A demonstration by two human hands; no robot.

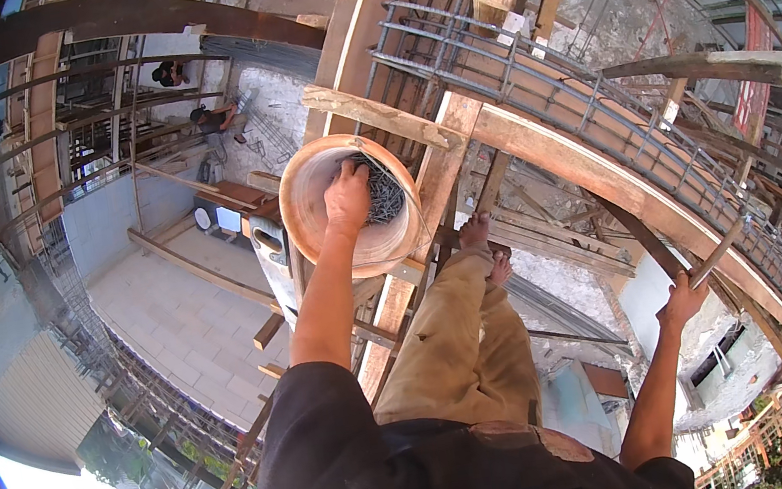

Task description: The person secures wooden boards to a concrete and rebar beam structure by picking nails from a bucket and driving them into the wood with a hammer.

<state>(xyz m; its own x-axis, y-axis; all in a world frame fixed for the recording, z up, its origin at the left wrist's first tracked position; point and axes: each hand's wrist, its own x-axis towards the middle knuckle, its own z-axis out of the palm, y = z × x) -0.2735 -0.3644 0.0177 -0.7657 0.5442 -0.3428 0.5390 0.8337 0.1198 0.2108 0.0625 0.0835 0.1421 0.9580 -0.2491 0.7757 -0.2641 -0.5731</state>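
Observation:
My left hand (348, 196) reaches down into a round, pale orange-brown bucket (307, 186). Its fingers are curled into a heap of grey nails (388, 198), which hides the fingertips. The bucket stands tilted toward me by the crossing timbers. Out to the right, my right hand (682, 300) is closed round a straight, stick-like handle (721, 248); whether it carries a head I cannot make out. That hand is beside the long wooden formwork board (592, 169).
A steel rebar cage (527, 72) lies along the formwork. A short plank (382, 116) crosses beyond the bucket. My bare feet (476, 232) rest on narrow timbers high above a tiled floor (168, 308). Far below on the left, a person (213, 121) bends over rods.

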